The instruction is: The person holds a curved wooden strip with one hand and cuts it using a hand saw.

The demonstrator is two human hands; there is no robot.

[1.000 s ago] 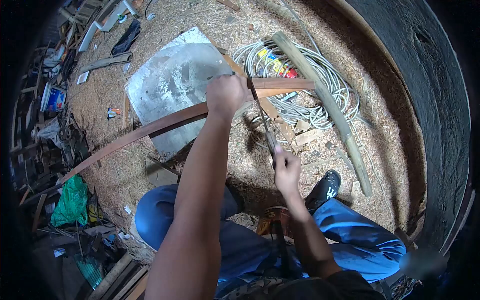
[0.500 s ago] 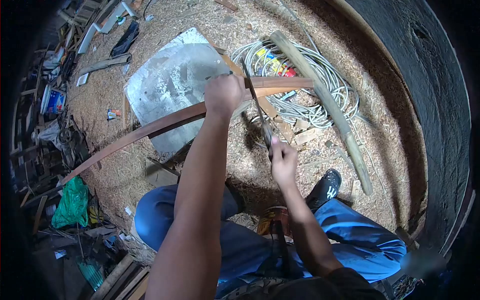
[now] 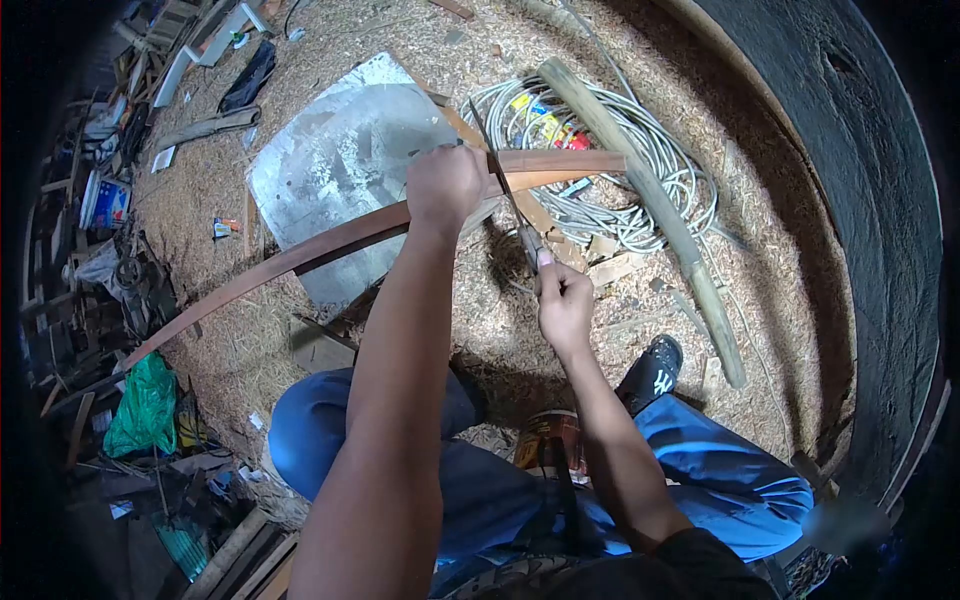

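A long curved strip of reddish wood (image 3: pixel 290 258) runs from the lower left to a pale wooden pole (image 3: pixel 665 215) on the right. My left hand (image 3: pixel 446 190) is closed round the strip above a scuffed metal sheet (image 3: pixel 345 165). Just right of that hand, a thin dark saw-like blade (image 3: pixel 504 182) crosses the strip at a steep slant, its tip beyond the strip's far edge. My right hand (image 3: pixel 564 305) is closed on the blade's handle (image 3: pixel 531 243), on the near side of the strip.
A coil of grey cable (image 3: pixel 690 180) lies partly under the pole. Wood shavings cover the ground. A green plastic bag (image 3: pixel 142 408) and scrap lie at the left. A big dark curved surface (image 3: pixel 850 200) rises on the right. A brown can (image 3: pixel 550 440) stands between my legs.
My right hand and the blade have moved forward, away from my body, and the tip reaches farther past the strip. My left hand stays on the strip, almost unmoved.
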